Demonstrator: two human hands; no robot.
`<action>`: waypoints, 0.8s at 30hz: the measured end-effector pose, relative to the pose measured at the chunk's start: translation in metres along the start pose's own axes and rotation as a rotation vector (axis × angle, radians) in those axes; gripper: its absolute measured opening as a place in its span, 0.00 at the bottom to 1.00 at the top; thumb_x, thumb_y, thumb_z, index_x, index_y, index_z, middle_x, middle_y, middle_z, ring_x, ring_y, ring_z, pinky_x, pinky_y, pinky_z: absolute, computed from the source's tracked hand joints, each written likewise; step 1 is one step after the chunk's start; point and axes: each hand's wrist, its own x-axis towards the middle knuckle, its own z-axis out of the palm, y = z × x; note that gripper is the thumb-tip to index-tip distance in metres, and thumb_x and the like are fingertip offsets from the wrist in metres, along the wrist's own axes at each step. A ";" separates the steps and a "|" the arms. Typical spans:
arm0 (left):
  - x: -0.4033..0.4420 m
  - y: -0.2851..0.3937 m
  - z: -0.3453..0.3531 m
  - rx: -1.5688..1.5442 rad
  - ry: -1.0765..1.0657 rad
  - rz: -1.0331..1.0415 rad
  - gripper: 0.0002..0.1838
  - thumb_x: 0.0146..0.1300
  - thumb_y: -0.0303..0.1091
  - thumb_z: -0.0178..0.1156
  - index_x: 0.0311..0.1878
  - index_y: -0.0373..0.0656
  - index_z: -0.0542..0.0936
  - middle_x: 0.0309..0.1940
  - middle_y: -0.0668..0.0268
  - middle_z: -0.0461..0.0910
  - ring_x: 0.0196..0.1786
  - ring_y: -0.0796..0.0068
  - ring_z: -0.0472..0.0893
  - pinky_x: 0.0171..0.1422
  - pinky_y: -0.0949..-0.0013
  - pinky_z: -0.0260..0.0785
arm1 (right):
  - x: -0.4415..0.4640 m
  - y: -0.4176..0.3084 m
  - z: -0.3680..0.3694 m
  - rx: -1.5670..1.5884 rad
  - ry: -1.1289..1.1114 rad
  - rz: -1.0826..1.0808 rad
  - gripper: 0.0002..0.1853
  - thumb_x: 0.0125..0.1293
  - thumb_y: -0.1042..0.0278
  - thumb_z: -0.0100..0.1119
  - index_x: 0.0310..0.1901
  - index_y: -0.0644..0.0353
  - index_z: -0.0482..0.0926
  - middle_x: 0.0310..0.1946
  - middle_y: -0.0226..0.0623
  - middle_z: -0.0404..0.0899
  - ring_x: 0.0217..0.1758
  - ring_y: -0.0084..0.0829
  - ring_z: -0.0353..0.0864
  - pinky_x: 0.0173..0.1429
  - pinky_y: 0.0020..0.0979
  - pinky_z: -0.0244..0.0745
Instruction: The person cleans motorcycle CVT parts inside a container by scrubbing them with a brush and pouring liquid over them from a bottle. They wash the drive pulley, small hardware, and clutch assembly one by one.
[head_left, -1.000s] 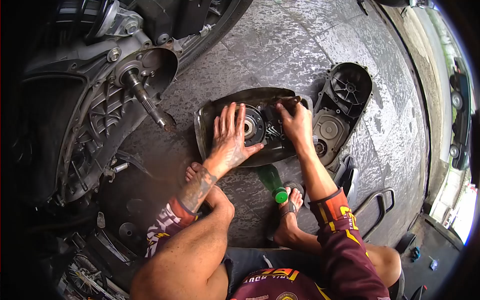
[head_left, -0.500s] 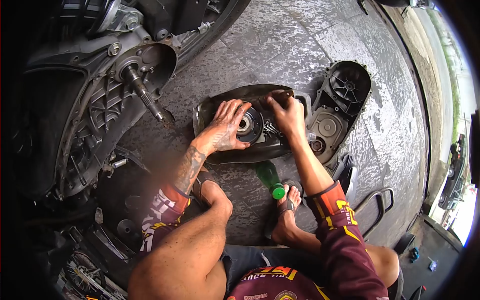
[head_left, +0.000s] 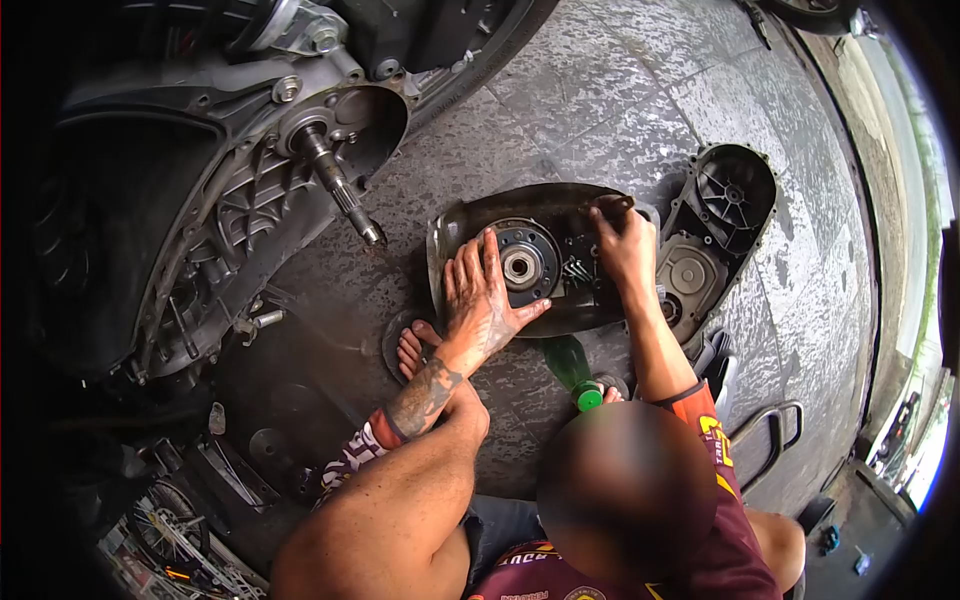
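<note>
A black tray-like cover lies on the floor in front of me, with a round metal clutch or pulley part in its left half. My left hand rests flat with fingers spread, at the left and near edge of that round part. Several small bolts lie to the right of the part. Over the tray's right end is my right hand, its fingers curled at a small brown piece by the far rim. What exactly the piece is, I cannot make out.
A grey engine side cover lies right of the tray. At upper left stands a vehicle's engine case with a splined shaft sticking out. A green bottle is near my foot, and a bent metal handle lies at right.
My left hand has slid leftward off the round part, so more of its face shows. My right hand keeps its place at the tray's far right. The whole view has shifted.
</note>
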 end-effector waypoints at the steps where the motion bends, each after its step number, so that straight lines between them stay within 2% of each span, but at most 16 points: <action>1: 0.001 0.001 0.003 0.007 0.003 -0.040 0.67 0.45 0.60 0.76 0.77 0.31 0.48 0.69 0.45 0.58 0.71 0.45 0.60 0.75 0.48 0.51 | 0.004 -0.003 0.000 0.060 -0.018 0.014 0.10 0.65 0.70 0.64 0.44 0.65 0.84 0.37 0.49 0.87 0.41 0.44 0.88 0.47 0.37 0.79; 3: 0.003 0.001 0.008 0.042 0.055 -0.044 0.66 0.44 0.59 0.77 0.76 0.32 0.50 0.66 0.47 0.62 0.69 0.48 0.62 0.74 0.49 0.52 | 0.002 -0.015 0.002 0.111 -0.052 0.004 0.11 0.65 0.69 0.65 0.45 0.66 0.84 0.37 0.49 0.87 0.42 0.43 0.88 0.49 0.36 0.79; 5: 0.010 -0.002 0.006 0.042 0.041 0.002 0.64 0.43 0.57 0.77 0.75 0.32 0.52 0.65 0.48 0.64 0.69 0.49 0.63 0.74 0.47 0.51 | 0.008 -0.028 0.009 0.364 -0.214 0.045 0.12 0.64 0.67 0.66 0.45 0.67 0.84 0.38 0.48 0.87 0.43 0.39 0.88 0.51 0.34 0.79; 7: 0.018 -0.006 0.000 0.025 0.067 0.043 0.62 0.41 0.57 0.78 0.73 0.32 0.56 0.64 0.49 0.66 0.69 0.50 0.64 0.73 0.46 0.52 | 0.023 -0.009 0.028 0.235 -0.321 -0.009 0.14 0.65 0.63 0.67 0.44 0.65 0.85 0.38 0.45 0.88 0.44 0.34 0.88 0.52 0.33 0.78; 9: 0.025 -0.020 -0.010 0.002 -0.051 0.203 0.63 0.39 0.58 0.78 0.73 0.35 0.58 0.65 0.50 0.66 0.71 0.50 0.63 0.75 0.45 0.51 | 0.039 0.015 0.026 0.257 -0.436 0.054 0.14 0.66 0.61 0.66 0.44 0.64 0.86 0.38 0.44 0.88 0.43 0.34 0.88 0.51 0.33 0.78; 10: 0.029 -0.027 -0.015 0.033 -0.128 0.251 0.63 0.37 0.58 0.78 0.74 0.38 0.58 0.67 0.53 0.66 0.73 0.51 0.61 0.77 0.43 0.48 | 0.037 -0.026 -0.007 -0.038 -0.513 0.102 0.14 0.66 0.61 0.65 0.44 0.64 0.86 0.37 0.44 0.88 0.43 0.34 0.88 0.51 0.33 0.79; 11: 0.035 -0.031 -0.022 0.046 -0.248 0.243 0.64 0.37 0.59 0.78 0.76 0.44 0.57 0.69 0.56 0.64 0.76 0.51 0.58 0.80 0.41 0.44 | 0.039 -0.001 -0.011 -0.038 -0.594 0.084 0.15 0.65 0.61 0.66 0.45 0.64 0.86 0.37 0.45 0.88 0.42 0.34 0.88 0.50 0.34 0.79; 13: 0.048 -0.041 -0.031 0.025 -0.294 0.412 0.65 0.36 0.58 0.79 0.78 0.52 0.55 0.71 0.59 0.62 0.78 0.51 0.55 0.81 0.40 0.41 | 0.027 0.009 -0.022 0.050 -0.682 0.212 0.15 0.64 0.62 0.66 0.45 0.64 0.86 0.37 0.46 0.88 0.42 0.36 0.89 0.50 0.35 0.80; 15: 0.055 -0.038 -0.037 0.000 -0.402 0.349 0.66 0.36 0.54 0.81 0.80 0.59 0.51 0.74 0.61 0.58 0.80 0.51 0.50 0.83 0.41 0.38 | 0.010 -0.002 -0.013 -0.043 -0.372 -0.082 0.13 0.64 0.64 0.66 0.44 0.65 0.85 0.37 0.47 0.88 0.41 0.39 0.89 0.49 0.35 0.80; 16: 0.052 -0.036 -0.036 -0.010 -0.362 0.321 0.67 0.37 0.53 0.80 0.80 0.58 0.50 0.75 0.61 0.57 0.80 0.50 0.50 0.83 0.42 0.39 | 0.009 -0.012 -0.006 -0.033 -0.290 -0.122 0.13 0.63 0.65 0.67 0.44 0.65 0.85 0.38 0.48 0.87 0.41 0.42 0.89 0.49 0.36 0.80; 17: 0.046 -0.032 -0.036 -0.017 -0.323 0.293 0.67 0.38 0.52 0.80 0.80 0.57 0.49 0.76 0.61 0.56 0.80 0.49 0.49 0.83 0.42 0.39 | 0.012 -0.020 0.002 0.052 -0.241 -0.062 0.14 0.64 0.64 0.67 0.46 0.65 0.84 0.37 0.49 0.87 0.42 0.41 0.88 0.49 0.37 0.79; 19: 0.026 -0.022 -0.036 -0.025 -0.160 0.196 0.66 0.42 0.47 0.79 0.79 0.42 0.47 0.75 0.51 0.53 0.79 0.46 0.50 0.82 0.46 0.44 | 0.025 -0.022 0.024 0.171 -0.301 -0.060 0.14 0.65 0.64 0.66 0.46 0.67 0.84 0.39 0.46 0.87 0.44 0.33 0.87 0.51 0.34 0.78; 22: -0.005 -0.023 -0.010 -0.080 0.003 0.061 0.61 0.46 0.44 0.76 0.77 0.33 0.49 0.72 0.46 0.55 0.75 0.44 0.56 0.79 0.49 0.50 | 0.038 -0.021 0.030 0.202 -0.414 -0.064 0.14 0.65 0.64 0.66 0.46 0.65 0.84 0.38 0.48 0.87 0.42 0.38 0.88 0.49 0.36 0.79; 24: -0.009 -0.020 -0.006 -0.105 0.045 0.036 0.59 0.47 0.43 0.76 0.77 0.35 0.51 0.70 0.47 0.57 0.73 0.45 0.58 0.79 0.49 0.51 | 0.044 -0.016 -0.001 -0.038 -0.538 -0.053 0.15 0.65 0.62 0.66 0.46 0.65 0.84 0.39 0.49 0.87 0.44 0.40 0.88 0.51 0.38 0.79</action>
